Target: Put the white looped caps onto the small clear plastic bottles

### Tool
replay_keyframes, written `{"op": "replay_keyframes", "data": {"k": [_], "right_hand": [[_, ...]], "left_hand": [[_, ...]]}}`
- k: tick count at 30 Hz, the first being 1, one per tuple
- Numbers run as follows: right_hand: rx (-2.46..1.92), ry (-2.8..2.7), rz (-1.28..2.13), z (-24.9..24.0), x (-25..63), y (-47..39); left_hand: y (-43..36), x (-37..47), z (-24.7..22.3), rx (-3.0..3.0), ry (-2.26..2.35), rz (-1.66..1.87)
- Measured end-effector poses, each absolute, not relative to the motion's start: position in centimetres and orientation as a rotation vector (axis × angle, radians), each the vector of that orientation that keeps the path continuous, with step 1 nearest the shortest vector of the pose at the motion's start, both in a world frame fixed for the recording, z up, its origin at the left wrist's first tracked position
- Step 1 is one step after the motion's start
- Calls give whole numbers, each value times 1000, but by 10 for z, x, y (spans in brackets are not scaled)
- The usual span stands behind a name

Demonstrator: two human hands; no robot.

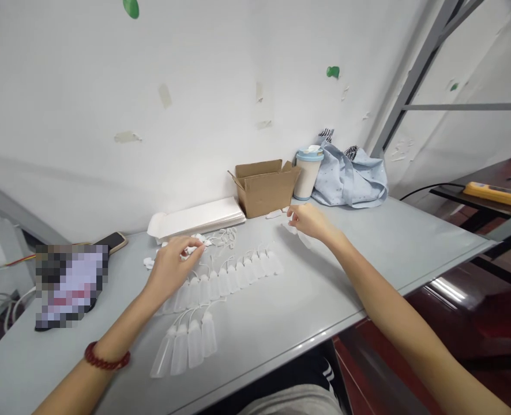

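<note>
Translucent tubes (195, 343) with white caps and cords lie in two rows on the worktop (277, 317), the left hand (175, 262) curled over small white pieces (203, 240) behind them, the right hand (308, 222) bent-fingered near the cardboard box (266, 193), any pinch unclear

Single head-worn view, looking forward and down across the counter (324, 288) from close above; edges appear somewhat soft.

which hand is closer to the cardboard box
Your right hand. It's just right of the cardboard box, toward you. Your left hand is farther off, left of it and toward you.
</note>
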State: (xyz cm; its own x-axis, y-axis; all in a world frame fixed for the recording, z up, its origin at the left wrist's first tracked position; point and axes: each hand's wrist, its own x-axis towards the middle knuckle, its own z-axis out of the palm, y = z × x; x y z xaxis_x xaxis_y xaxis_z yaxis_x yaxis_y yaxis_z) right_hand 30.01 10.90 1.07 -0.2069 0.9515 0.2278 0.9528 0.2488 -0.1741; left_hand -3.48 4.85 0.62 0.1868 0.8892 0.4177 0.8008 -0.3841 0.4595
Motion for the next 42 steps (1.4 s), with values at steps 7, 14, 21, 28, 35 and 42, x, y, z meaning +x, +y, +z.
{"op": "replay_keyframes", "data": {"k": [7, 14, 21, 28, 35, 42], "right_hand": [[-1718, -2348, -220, -11, 282, 126], [-1751, -2408, -316, -25, 272, 138], [-1752, -2427, -342, -28, 274, 139], [-1548, -2505, -266, -20, 260, 122], [-841, -2347, 260, -4, 232, 71], [-632, -2275, 313, 4, 215, 36]], "left_hand": [[35, -52, 6, 2637, 1651, 1157], [34, -38, 3, 2467, 1740, 1265], [17, -15, 17, 2044, 1684, 1152], [11, -7, 19, 1655, 1549, 1061], [7, 0, 18, 1531, 1396, 1172], [-2, 8, 21, 1504, 1373, 1116]]}}
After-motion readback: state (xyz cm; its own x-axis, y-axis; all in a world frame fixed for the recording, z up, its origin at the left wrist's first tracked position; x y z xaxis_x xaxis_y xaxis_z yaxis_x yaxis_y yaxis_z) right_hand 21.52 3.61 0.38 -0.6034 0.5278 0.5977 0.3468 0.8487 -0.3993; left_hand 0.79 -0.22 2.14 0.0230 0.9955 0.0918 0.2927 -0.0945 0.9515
